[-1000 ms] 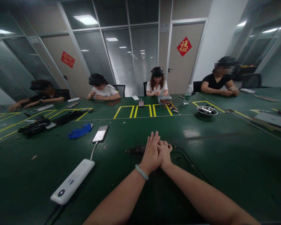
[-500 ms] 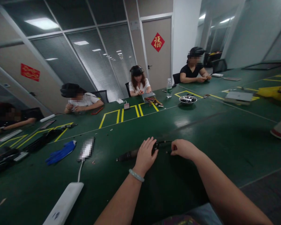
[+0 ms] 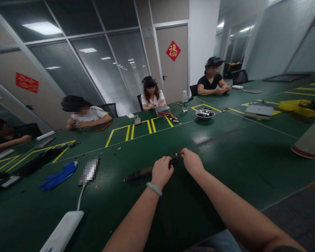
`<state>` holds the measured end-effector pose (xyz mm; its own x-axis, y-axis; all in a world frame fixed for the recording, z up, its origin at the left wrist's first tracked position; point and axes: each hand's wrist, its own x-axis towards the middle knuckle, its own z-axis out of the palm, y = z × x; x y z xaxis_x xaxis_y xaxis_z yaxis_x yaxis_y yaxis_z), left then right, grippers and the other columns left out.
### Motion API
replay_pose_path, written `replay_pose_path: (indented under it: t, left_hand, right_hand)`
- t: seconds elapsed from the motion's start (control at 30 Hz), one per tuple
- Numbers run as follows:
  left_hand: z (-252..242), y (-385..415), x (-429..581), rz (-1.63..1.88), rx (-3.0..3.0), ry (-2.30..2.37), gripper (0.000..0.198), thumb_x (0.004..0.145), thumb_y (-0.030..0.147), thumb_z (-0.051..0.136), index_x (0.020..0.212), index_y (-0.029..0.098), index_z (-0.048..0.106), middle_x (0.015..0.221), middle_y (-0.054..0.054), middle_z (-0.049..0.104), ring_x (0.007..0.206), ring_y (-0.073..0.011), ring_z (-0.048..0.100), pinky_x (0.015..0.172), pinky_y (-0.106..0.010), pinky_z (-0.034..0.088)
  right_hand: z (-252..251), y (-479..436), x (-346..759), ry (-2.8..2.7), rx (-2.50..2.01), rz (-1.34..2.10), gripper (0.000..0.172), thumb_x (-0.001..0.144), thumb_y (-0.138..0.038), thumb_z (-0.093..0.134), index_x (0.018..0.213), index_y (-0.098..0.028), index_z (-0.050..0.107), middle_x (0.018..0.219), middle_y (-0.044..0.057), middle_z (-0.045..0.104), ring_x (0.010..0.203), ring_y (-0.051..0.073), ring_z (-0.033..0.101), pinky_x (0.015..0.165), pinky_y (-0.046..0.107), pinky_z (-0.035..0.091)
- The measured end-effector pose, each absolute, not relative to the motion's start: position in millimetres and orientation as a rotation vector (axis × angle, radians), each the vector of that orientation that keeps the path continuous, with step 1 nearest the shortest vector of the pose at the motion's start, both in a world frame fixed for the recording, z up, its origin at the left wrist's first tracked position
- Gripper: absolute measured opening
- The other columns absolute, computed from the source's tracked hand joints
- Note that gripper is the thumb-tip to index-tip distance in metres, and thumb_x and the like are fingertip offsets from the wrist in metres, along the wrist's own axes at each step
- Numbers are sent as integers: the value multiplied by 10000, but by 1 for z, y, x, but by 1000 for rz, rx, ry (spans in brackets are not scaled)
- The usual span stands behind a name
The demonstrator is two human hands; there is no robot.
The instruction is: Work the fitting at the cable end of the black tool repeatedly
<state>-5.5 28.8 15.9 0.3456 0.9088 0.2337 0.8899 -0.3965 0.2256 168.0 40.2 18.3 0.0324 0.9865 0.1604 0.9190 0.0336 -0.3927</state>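
A dark, slim electric screwdriver [image 3: 141,173] lies on the green table, its narrow metal tip pointing left. My left hand [image 3: 161,172] is closed over its rear part, fingers bent round the body, and hides some of it. Just right of that end, my right hand [image 3: 192,162] pinches a small dark piece with a shiny tip [image 3: 177,154], too small to name surely. The shiny tip sits close to the screwdriver's rear end; whether they touch I cannot tell.
To the left are a blue glove [image 3: 59,176], a blurred-out phone on a cable and a white power bank [image 3: 63,229]. Beyond are a metal bowl [image 3: 205,114], a water bottle [image 3: 185,101] and several people seated. A pale cone-shaped object [image 3: 308,140] stands right.
My right hand has moved left and up, closer to the screwdriver's rear end, and the shiny-tipped piece now shows at its fingertips. My left fingers have curled more tightly round the screwdriver. The view has shifted slightly.
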Motion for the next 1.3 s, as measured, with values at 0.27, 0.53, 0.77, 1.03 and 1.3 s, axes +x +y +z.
replay_pose_path:
  t: [0.27,0.53,0.77,1.03,1.3]
  left_hand:
    - [19,26,-11,556,2565,1621,172,897,272,511,1052,243,581,1050,-19,609,963,-183,573,837,-324,442]
    - [14,31,-10,567,2572,1641,145,897,287,531,1029,246,576,1069,-18,594,974,-187,567,832,-325,439]
    - [10,39,-3,584,2563,1674,98,882,258,552,971,220,567,1015,-26,599,986,-203,550,874,-350,423]
    - [11,39,-5,573,2534,1654,105,887,247,530,978,226,578,1015,-26,610,944,-190,566,811,-320,435]
    - [12,36,-11,627,2517,1601,112,896,260,525,976,223,595,1011,-28,611,957,-185,567,841,-324,430]
  right_hand:
    - [17,51,181,-2250,-1650,161,233,938,-257,449,1058,-214,644,1065,58,668,918,183,616,828,284,426]
    - [10,49,185,-2291,-1578,146,212,920,-278,483,1032,-236,659,1031,38,678,909,176,617,817,278,435]
    - [1,54,175,-2322,-1623,66,168,908,-258,498,995,-238,640,993,24,682,837,170,622,758,274,438]
    - [1,52,176,-2258,-1668,165,101,866,-287,567,928,-245,635,977,3,679,860,159,624,767,264,436]
    - [-1,52,175,-2155,-1615,277,109,851,-309,588,915,-257,659,946,-15,691,843,147,633,757,259,443]
